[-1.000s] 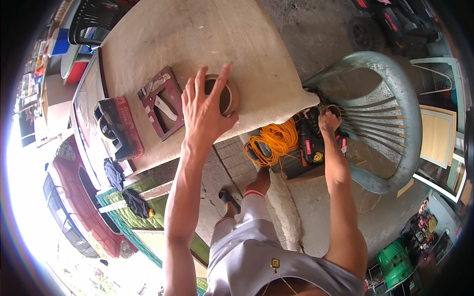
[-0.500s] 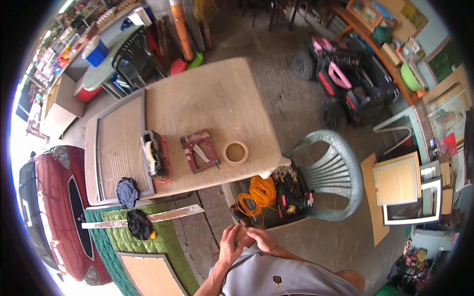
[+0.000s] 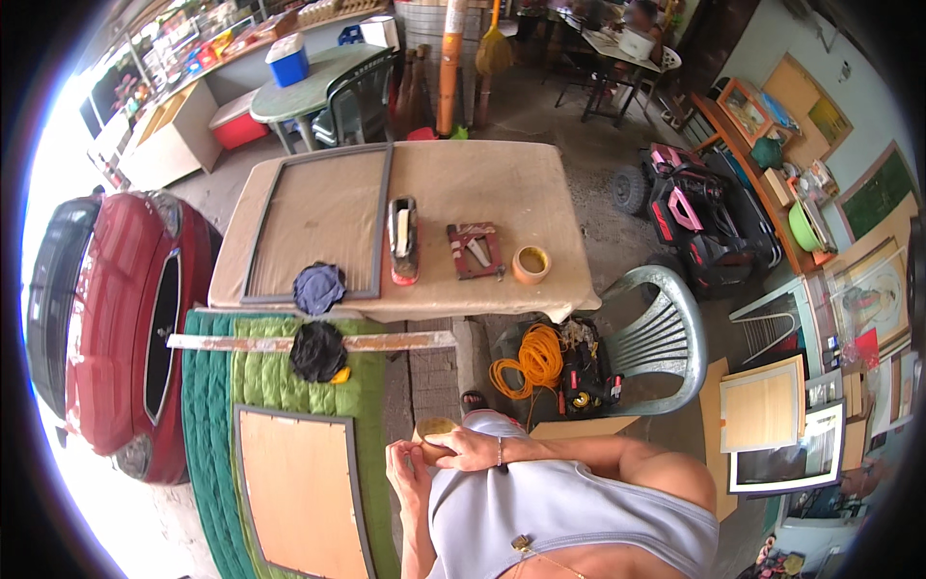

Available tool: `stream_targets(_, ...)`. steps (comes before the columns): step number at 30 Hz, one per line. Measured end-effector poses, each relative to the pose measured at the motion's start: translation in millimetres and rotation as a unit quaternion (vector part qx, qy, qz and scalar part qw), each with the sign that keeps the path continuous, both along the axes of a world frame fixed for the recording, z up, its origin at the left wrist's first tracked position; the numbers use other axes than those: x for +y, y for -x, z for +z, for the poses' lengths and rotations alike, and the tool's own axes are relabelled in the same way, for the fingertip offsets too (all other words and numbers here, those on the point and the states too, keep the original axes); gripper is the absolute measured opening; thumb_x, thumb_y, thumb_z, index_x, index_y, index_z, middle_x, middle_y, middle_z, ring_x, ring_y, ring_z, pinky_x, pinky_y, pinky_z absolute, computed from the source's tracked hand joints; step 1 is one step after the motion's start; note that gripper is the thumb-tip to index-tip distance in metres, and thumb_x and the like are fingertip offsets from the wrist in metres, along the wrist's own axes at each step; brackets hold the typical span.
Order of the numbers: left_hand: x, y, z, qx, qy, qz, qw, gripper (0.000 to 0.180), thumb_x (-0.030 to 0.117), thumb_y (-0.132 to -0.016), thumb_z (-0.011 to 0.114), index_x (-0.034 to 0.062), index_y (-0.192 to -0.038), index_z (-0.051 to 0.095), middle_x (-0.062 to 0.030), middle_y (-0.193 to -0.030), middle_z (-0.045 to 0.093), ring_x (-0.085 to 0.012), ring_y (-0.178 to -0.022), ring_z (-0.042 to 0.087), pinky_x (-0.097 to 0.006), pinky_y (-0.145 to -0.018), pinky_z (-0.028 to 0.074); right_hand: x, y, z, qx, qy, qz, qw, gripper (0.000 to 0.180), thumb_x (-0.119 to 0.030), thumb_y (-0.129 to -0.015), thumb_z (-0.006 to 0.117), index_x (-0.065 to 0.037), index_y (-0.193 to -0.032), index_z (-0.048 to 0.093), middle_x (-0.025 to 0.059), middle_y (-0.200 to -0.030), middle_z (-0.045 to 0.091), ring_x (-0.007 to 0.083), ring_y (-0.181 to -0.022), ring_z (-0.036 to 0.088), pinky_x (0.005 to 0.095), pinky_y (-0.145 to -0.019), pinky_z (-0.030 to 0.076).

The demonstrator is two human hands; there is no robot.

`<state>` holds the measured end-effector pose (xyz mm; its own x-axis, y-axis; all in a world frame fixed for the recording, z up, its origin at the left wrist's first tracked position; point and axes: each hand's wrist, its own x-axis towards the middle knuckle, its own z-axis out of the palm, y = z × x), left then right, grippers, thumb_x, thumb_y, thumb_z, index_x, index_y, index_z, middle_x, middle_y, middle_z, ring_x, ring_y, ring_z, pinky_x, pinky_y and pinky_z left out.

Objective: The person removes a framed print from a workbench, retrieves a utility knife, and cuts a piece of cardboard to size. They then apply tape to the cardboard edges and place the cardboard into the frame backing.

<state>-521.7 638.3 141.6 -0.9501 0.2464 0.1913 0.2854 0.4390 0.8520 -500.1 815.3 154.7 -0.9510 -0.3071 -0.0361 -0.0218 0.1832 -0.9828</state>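
A roll of tan tape [image 3: 438, 425] is in my right hand [image 3: 470, 451], its fingers wrapped over the rim, close to my body. My left hand [image 3: 410, 469] is against the roll's lower left side, fingers curled in on it; whether it pinches the tape's end is too small to tell. Ahead, on the cloth-covered table [image 3: 482, 183], lie a second tape roll [image 3: 531, 263], a worn maroon square piece [image 3: 476, 251] with a pale insert, and a dark hand tool [image 3: 403, 241] with a pale top.
A grey screen frame [image 3: 387, 222] lies on the table's left. Framed board [image 3: 301, 492] and painted strip [image 3: 405, 340] rest on green quilts, with a black cloth bundle [image 3: 318, 352]. Orange cord [image 3: 531, 362] and tools sit beside a plastic chair [image 3: 666, 338]. A red car [image 3: 121, 328] stands left.
The view has swung, so the table now sits straighter and farther right. My hands have shifted left, and the tape roll between them now shows clearly.
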Motion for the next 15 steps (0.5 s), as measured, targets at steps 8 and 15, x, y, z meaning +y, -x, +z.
stream_targets(8, -61, -43, 4, -0.032, 0.024, 0.063, 0.997, 0.010, 0.007, -0.095, 0.053, -0.0016, -0.096, 0.049, -0.0176, -0.095, 0.057, -0.0304, -0.079, 0.058, -0.039, -0.070, 0.049, -57, -1, -16, 0.056, -0.091, 0.044, 0.993, 0.038, -0.032, -0.082, 0.074, 0.003, -0.073, 0.061, 0.0175, -0.062, 0.058, 0.0230, -0.053, 0.057, 0.0381, -0.054, 0.045)
stream_targets(15, -74, -42, 0, -0.092, -0.143, 0.086, 0.982, 0.052, 0.023, -0.077, 0.080, -0.0021, -0.117, 0.060, -0.0167, -0.118, 0.063, -0.0246, -0.102, 0.065, -0.034, -0.082, 0.054, -67, 3, -1, -0.033, -0.023, 0.062, 0.997, 0.031, -0.028, -0.085, 0.071, 0.002, -0.093, 0.067, 0.0178, -0.076, 0.067, 0.0180, -0.066, 0.065, 0.0346, -0.061, 0.050)
